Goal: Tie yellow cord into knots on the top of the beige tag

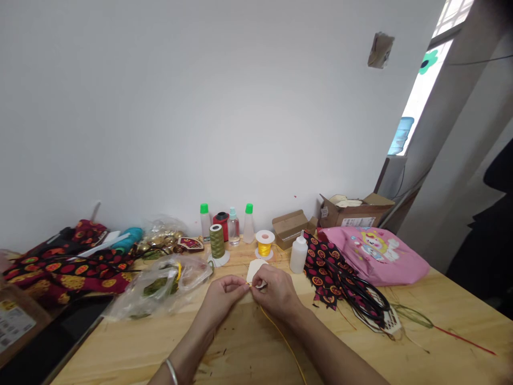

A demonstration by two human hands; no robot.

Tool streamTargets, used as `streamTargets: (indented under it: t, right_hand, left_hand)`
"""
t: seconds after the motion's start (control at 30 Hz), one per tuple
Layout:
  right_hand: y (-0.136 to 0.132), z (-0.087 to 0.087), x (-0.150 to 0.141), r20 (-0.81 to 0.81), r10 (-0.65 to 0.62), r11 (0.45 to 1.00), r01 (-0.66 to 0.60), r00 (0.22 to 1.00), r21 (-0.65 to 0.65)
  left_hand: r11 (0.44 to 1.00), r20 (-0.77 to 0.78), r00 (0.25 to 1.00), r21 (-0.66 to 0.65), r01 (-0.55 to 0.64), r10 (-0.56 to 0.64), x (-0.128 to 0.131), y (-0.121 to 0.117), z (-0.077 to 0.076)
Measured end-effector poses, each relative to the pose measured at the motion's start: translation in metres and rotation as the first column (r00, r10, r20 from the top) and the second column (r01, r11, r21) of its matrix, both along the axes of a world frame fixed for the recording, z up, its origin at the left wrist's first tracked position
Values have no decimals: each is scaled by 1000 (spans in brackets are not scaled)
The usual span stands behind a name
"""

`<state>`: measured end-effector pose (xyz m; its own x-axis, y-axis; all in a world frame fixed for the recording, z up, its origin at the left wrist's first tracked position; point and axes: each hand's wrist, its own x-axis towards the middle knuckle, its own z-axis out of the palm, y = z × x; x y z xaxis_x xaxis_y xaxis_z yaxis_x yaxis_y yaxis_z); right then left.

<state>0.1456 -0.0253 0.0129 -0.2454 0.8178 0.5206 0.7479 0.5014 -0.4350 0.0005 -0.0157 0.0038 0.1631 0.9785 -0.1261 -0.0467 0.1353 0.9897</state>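
Note:
My left hand (227,295) and my right hand (277,291) meet over the middle of the wooden table, fingertips nearly touching. Thumb and forefinger of each are pinched on a thin yellow cord (281,334), which trails down between my forearms toward the lower edge of the view. What the cord does between the fingertips is too small to make out. Just behind the fingers lies a small cream-coloured flat piece (255,269), partly covered by my right hand. A spool of yellow cord (264,246) stands beyond it, and a white squeeze bottle (298,254) is to the right.
Left lie a plastic bag (160,286) and patterned cloth (86,264). Behind stand an olive thread cone (217,241) and green-capped bottles (248,227). Right are a small open box (292,227), black cable (363,294), a pink bag (379,256) and a larger carton (352,214).

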Motion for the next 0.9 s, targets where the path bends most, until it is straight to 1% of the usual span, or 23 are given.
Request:
streamTargets:
  t: [0.1, 0.23, 0.33, 0.6, 0.73, 0.9]
  right_hand:
    - [1, 0, 0, -7, 19, 1000, -19, 1000, -24]
    - [2, -2, 1, -28, 54, 997, -55, 998, -49]
    - [2, -3, 1, -41, 57, 997, -59, 998, -51]
    - [1, -2, 1, -45, 82, 996, -83, 996, -36]
    - [1, -2, 1, -50, 94, 994, -96, 994, -49]
    - [1, -3, 0, -60, 85, 992, -90, 995, -86]
  left_hand:
    - [1000, 20, 1000, -11, 11, -11, -2, 1, -1]
    - [999, 0, 999, -11, -40, 40, -3, 1, -2]
    - [997, 3, 997, -14, -80, 80, -3, 1, -2]
    - [994, 25, 994, -3, -110, 110, -2, 2, -3]
    - [995, 31, 995, -25, -97, 98, -1, 1, 0]
    - [997, 49, 995, -12, -82, 83, -2, -1, 5]
